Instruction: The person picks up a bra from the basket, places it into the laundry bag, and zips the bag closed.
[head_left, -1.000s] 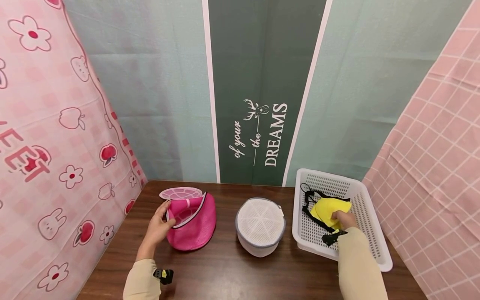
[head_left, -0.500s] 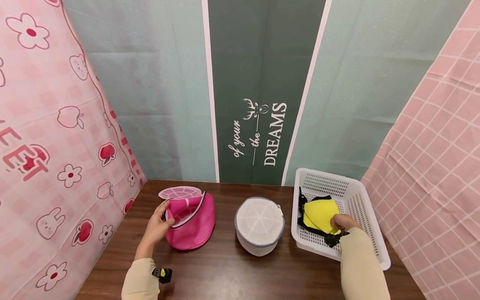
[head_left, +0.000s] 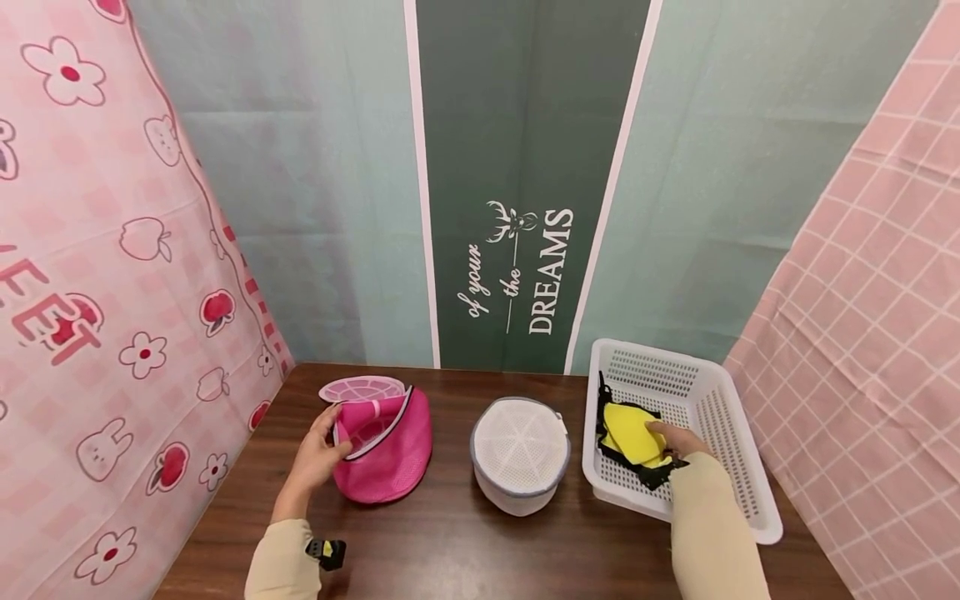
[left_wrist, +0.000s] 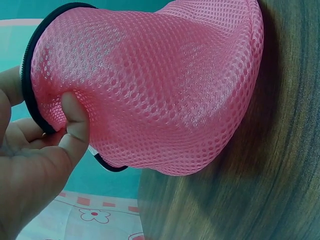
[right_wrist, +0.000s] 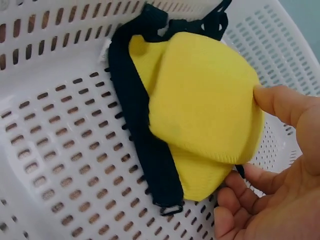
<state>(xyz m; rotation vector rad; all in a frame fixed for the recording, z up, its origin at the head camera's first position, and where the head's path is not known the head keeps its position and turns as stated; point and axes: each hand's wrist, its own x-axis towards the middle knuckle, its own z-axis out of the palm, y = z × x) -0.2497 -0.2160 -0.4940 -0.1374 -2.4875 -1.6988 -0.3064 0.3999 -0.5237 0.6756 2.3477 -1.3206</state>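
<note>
In the head view, your left hand [head_left: 318, 450] grips the opening of the pink mesh bag [head_left: 397, 467] on the left of the table [head_left: 465, 554]. Your right hand [head_left: 681, 440] pinches the right side of the yellow garment [head_left: 628, 429], inside the white basket [head_left: 628, 500]; a white mesh bag [head_left: 520, 446] stands between your hands.

In the left wrist view, your thumb presses the mesh beside the dark zipper edge [left_wrist: 26, 75].

In the right wrist view, your thumb lies on the garment's edge, fingers beneath, the black band [right_wrist: 145, 140] away from your hand.

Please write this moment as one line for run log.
left hand: pinches pink mesh bag | right hand: pinches yellow-black garment inside white basket | white mesh bag: on table
</note>
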